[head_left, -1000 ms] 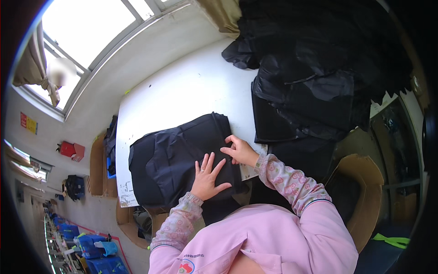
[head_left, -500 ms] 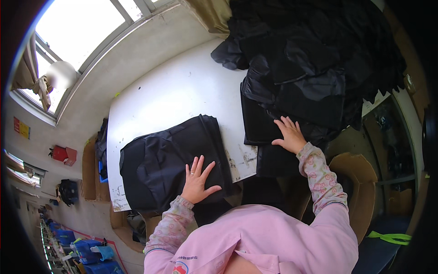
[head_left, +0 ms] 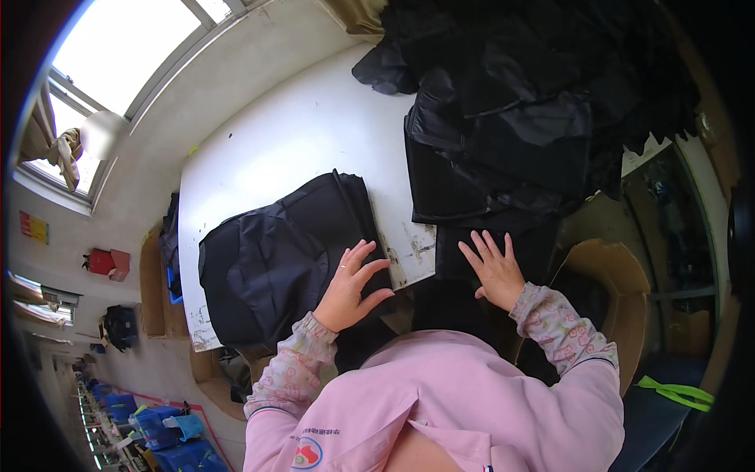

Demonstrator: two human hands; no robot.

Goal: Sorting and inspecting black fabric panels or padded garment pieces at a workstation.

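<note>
A stack of folded black garments [head_left: 271, 259] lies at the front left of the white table [head_left: 303, 118]. My left hand [head_left: 351, 287] is at the stack's right front edge, its thumb and fingers spread apart; whether it touches the cloth I cannot tell. On the right, my right hand [head_left: 497, 270] has its fingers fanned out over black cloth [head_left: 452, 248] that hangs at the table's front edge. Just beyond that hand, a big heap of black garments [head_left: 503, 134] covers the table's far right. Neither hand holds anything.
An open cardboard box [head_left: 621, 267] stands to the right of my right arm. More cardboard boxes [head_left: 157, 291] stand along the table's left side. A window [head_left: 118, 55] is at the upper left. Blue bins [head_left: 161, 429] line the lower left, and a neon green strap [head_left: 676, 391] lies at the lower right.
My right hand has come off the garment heap and back toward me, over the hanging cloth. My left hand has lifted and shifted slightly right and away. The view has tilted a little.
</note>
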